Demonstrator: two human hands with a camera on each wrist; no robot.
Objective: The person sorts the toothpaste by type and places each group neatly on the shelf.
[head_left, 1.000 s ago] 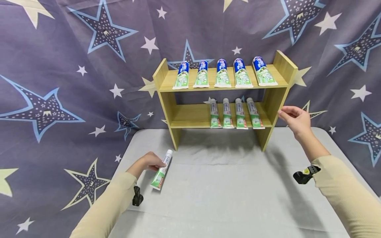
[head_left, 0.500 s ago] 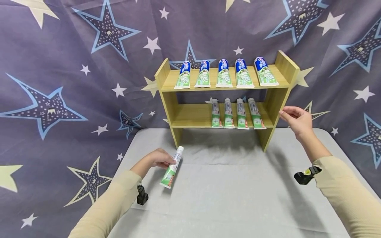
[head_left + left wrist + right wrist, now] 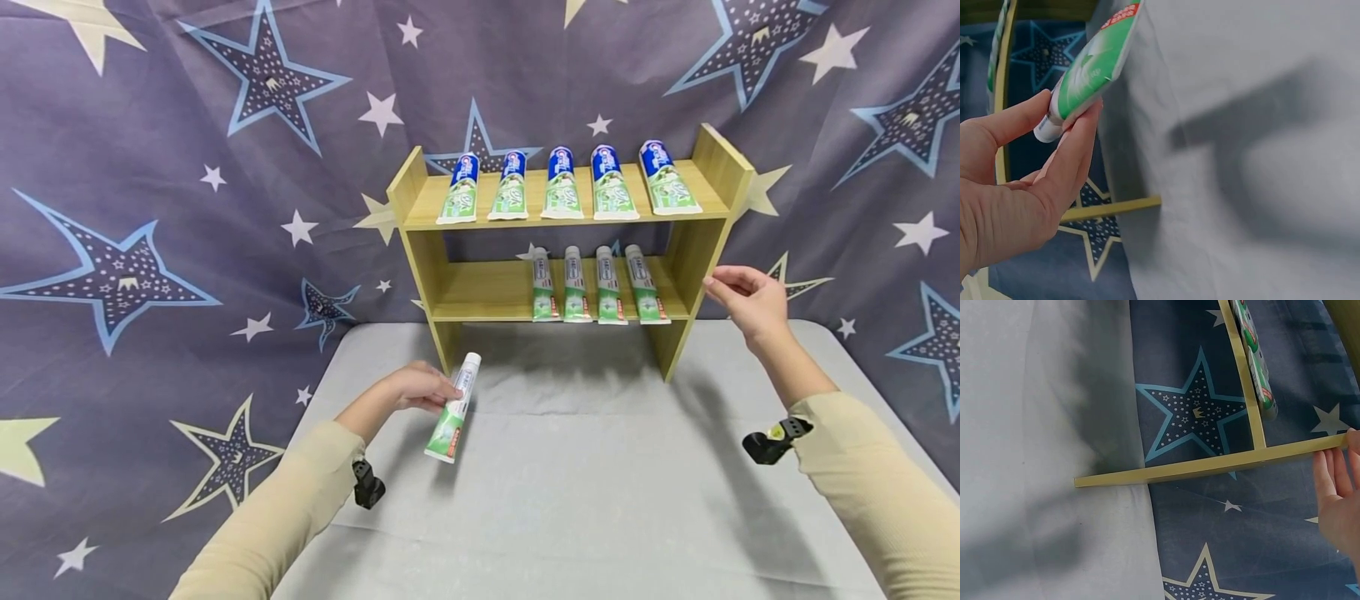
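My left hand (image 3: 426,387) pinches a green and white toothpaste tube (image 3: 454,410) between thumb and fingers. The tube is tilted, white cap up, above the grey cloth and in front of the wooden shelf (image 3: 468,312). Seen from the left wrist, thumb and fingertips press the toothpaste tube (image 3: 1094,72) near its cap. My right hand (image 3: 752,307) grips the front edge of the shelf's right side panel. In the right wrist view, that hand (image 3: 1342,506) has its thumb and fingers at the side panel (image 3: 1210,467); part of it is cut off.
Several blue and green toothpaste tubes (image 3: 562,187) lie in a row on the upper board. More green and white tubes (image 3: 575,287) lie on the right part of the lower board. Behind hangs a star-patterned curtain (image 3: 187,275); grey cloth (image 3: 570,492) covers the table.
My left hand has carried the toothpaste tube to the right and up, closer to the shelf. The right hand has stayed at the side panel.
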